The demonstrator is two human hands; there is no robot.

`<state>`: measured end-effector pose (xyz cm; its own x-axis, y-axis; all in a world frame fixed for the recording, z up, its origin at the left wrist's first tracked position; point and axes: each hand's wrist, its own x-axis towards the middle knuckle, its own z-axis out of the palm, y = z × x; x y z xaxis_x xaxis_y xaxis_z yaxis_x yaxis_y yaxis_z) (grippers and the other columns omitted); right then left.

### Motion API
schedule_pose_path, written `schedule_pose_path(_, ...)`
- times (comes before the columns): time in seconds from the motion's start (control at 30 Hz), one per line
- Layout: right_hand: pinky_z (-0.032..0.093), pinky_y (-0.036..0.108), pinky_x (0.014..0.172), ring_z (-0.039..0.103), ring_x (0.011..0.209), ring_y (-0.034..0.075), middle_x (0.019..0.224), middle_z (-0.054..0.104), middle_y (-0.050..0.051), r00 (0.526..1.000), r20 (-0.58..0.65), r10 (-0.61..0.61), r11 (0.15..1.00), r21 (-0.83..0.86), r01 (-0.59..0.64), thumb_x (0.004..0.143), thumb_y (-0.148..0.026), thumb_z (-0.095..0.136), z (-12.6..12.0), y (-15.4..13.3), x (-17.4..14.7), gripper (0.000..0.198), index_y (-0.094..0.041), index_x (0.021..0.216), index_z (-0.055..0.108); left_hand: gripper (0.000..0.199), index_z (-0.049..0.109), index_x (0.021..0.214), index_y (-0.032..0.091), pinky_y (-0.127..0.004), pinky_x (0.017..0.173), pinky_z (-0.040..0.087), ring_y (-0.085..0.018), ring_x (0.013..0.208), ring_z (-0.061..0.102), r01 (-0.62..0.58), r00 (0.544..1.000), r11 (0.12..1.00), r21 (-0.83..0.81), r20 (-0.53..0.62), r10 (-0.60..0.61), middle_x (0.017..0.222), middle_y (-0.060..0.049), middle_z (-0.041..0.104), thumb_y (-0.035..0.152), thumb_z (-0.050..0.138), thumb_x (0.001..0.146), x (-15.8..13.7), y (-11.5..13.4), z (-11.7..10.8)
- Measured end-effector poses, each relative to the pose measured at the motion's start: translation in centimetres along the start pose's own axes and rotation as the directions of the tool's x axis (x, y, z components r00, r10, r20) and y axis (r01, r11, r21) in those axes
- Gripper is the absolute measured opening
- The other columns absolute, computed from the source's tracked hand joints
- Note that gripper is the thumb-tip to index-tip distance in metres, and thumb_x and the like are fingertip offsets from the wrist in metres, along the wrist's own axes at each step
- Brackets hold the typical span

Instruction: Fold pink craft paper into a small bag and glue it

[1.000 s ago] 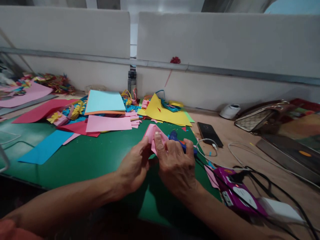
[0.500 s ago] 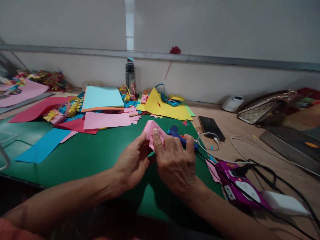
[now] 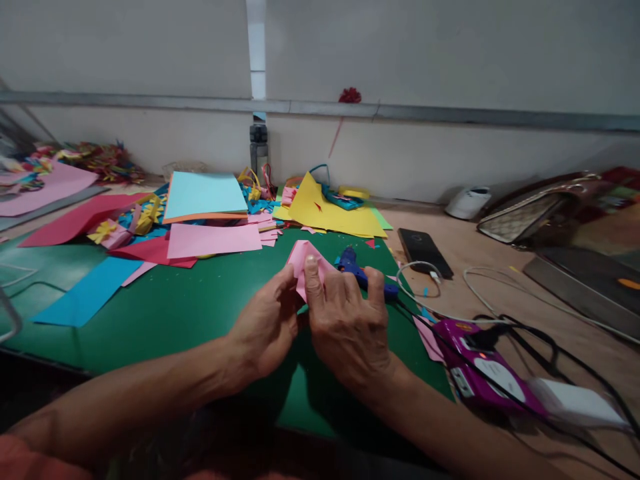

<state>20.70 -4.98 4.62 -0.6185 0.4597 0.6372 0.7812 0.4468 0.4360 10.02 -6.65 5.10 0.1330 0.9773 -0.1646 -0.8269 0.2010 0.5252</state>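
A small folded piece of pink paper (image 3: pixel 301 257) is held up between both hands above the green mat. My left hand (image 3: pixel 267 320) grips its left side with thumb and fingers closed. My right hand (image 3: pixel 347 320) presses on the paper's front with a finger, its other fingers curled; their tips are partly hidden. Just beyond my right hand, a blue glue gun (image 3: pixel 354 267) lies on the green mat (image 3: pixel 210 300), its handle partly behind my knuckles.
Behind the hands lie sheets of light blue paper (image 3: pixel 205 195), pink paper (image 3: pixel 215 241) and yellow paper (image 3: pixel 325 210). To the right are a black phone (image 3: pixel 424 253), a white cable (image 3: pixel 493 313) and a purple power strip (image 3: pixel 480 363) with black cords. A handbag (image 3: pixel 525 217) stands at the far right.
Both hands keep nearly the same hold on the pink paper. The right side of the view has shifted very slightly to the right.
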Motion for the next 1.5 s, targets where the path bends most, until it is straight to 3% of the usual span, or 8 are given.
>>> schedule_pose_path(0.47, 0.034, 0.046, 0.083, 0.047, 0.074, 0.023, 0.081, 0.059, 0.01, 0.999, 0.032, 0.004, 0.995, 0.096, -0.008, 0.084, -0.015, 0.044, -0.4, -0.3, -0.2, 0.037, -0.003, 0.118, 0.05, 0.015, 0.065, 0.077, 0.012, -0.02, 0.066, 0.042, -0.009, 0.064, 0.054, -0.1, 0.993, 0.99, 0.094, -0.059, 0.106, 0.067, 0.0, 0.06, 0.021, 0.071, 0.067, 0.4, -0.2, -0.1)
schedule_pose_path(0.63, 0.036, 0.046, 0.081, 0.049, 0.088, 0.028, 0.097, 0.058, 0.016, 0.993, 0.118, 0.005, 0.928, 0.369, -0.048, 0.072, -0.05, 0.062, -1.5, 1.1, 0.0, 0.072, -0.004, 0.124, 0.046, 0.024, 0.065, 0.084, 0.012, -0.023, 0.063, 0.042, -0.011, 0.059, 0.053, -0.149, 0.987, 0.953, 0.263, -0.023, 0.161, 0.06, 0.001, 0.057, 0.029, 0.071, 0.069, 0.5, 0.1, -0.3)
schedule_pose_path(0.77, 0.039, 0.041, 0.075, 0.051, 0.083, 0.023, 0.09, 0.061, 0.011, 0.997, 0.077, 0.03, 0.775, 0.628, -0.072, 0.076, -0.054, 0.055, -2.1, 2.2, 0.3, 0.059, -0.01, 0.115, 0.054, 0.024, 0.066, 0.077, 0.012, -0.02, 0.056, 0.038, -0.01, 0.056, 0.052, -0.204, 0.972, 0.9, 0.384, -0.028, 0.232, 0.066, -0.002, 0.062, 0.033, 0.072, 0.067, 0.3, 0.6, -0.3)
schedule_pose_path(0.9, 0.042, 0.037, 0.072, 0.053, 0.079, 0.019, 0.081, 0.06, 0.005, 0.989, -0.014, 0.144, 0.667, 0.74, -0.086, 0.079, -0.046, 0.056, -2.2, 2.8, 0.6, 0.036, -0.016, 0.099, 0.061, 0.029, 0.068, 0.083, 0.012, -0.021, 0.057, 0.038, -0.011, 0.06, 0.053, -0.223, 0.971, 0.87, 0.439, 0.023, 0.237, 0.074, -0.005, 0.065, 0.035, 0.071, 0.067, 0.2, 0.8, -0.5)
schedule_pose_path(1.0, 0.043, 0.033, 0.069, 0.054, 0.075, 0.017, 0.078, 0.059, 0.003, 0.947, -0.065, 0.316, 0.639, 0.752, -0.162, 0.079, -0.028, 0.06, -1.8, 3.2, 0.8, 0.013, -0.017, 0.086, 0.059, 0.026, 0.07, 0.082, 0.012, -0.022, 0.06, 0.039, -0.012, 0.061, 0.053, -0.236, 0.971, 0.837, 0.493, 0.094, 0.219, 0.072, -0.005, 0.064, 0.036, 0.068, 0.071, 0.2, 0.7, -0.9)
schedule_pose_path(1.1, 0.044, 0.031, 0.065, 0.055, 0.07, 0.015, 0.075, 0.059, 0.001, 0.915, -0.053, 0.4, 0.604, 0.766, -0.22, 0.078, -0.024, 0.06, -1.5, 3.5, 0.9, 0.008, -0.018, 0.079, 0.055, 0.026, 0.07, 0.087, 0.014, -0.024, 0.065, 0.04, -0.014, 0.068, 0.055, -0.263, 0.965, 0.803, 0.535, 0.167, 0.204, 0.076, -0.005, 0.065, 0.035, 0.064, 0.074, 0.2, 0.7, -1.2)
schedule_pose_path(1.33, 0.043, 0.028, 0.061, 0.054, 0.067, 0.013, 0.072, 0.057, -0.001, 0.919, 0.024, 0.394, 0.505, 0.829, -0.239, 0.078, -0.023, 0.057, -1.9, 4.1, 1.2, 0.007, -0.018, 0.074, 0.055, 0.023, 0.071, 0.085, 0.014, -0.023, 0.062, 0.04, -0.013, 0.064, 0.054, -0.288, 0.958, 0.711, 0.642, 0.204, 0.204, 0.073, -0.005, 0.065, 0.034, 0.064, 0.075, 0.1, 0.9, -1.4)
schedule_pose_path(1.5, 0.043, 0.029, 0.064, 0.054, 0.07, 0.014, 0.071, 0.056, -0.001, 0.925, -0.016, 0.379, 0.511, 0.837, -0.195, 0.079, -0.021, 0.056, -2.0, 4.2, 1.2, 0.01, -0.019, 0.07, 0.054, 0.024, 0.071, 0.078, 0.012, -0.021, 0.055, 0.036, -0.01, 0.056, 0.049, -0.262, 0.964, 0.747, 0.611, 0.202, 0.173, 0.065, -0.003, 0.062, 0.035, 0.067, 0.072, 0.2, 0.9, -1.6)
